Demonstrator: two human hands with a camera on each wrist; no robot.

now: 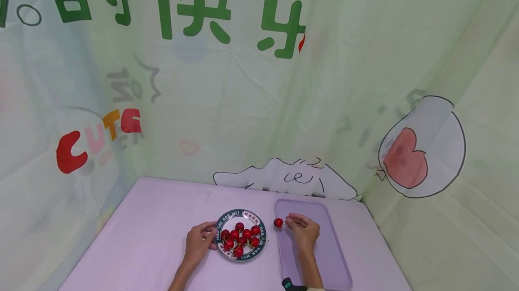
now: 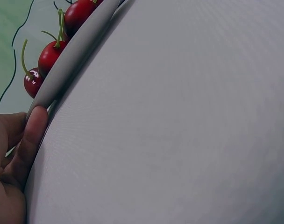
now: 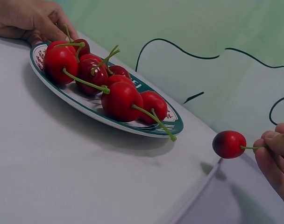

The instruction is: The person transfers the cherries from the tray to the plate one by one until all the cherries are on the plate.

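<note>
A round plate [image 1: 221, 231] with a green lettered rim holds several red cherries [image 1: 241, 237] with green stems. My left hand [image 1: 200, 241] rests at the plate's left edge, fingers curled against its rim [image 2: 62, 70]. My right hand [image 1: 302, 228] hovers over the lilac tray [image 1: 324, 255] and pinches the stem of a single red cherry [image 1: 278, 222], held just above the tray's left edge. In the right wrist view that cherry [image 3: 229, 144] hangs in the air to the right of the plate [image 3: 86, 105], with the fingers [image 3: 275, 149] pinching its stem.
The plate and tray sit on a pale lilac table [image 1: 154, 228]. Green printed cloth walls [image 1: 243, 102] close in behind and on both sides. A dark wrist strap [image 1: 289, 284] shows at the bottom.
</note>
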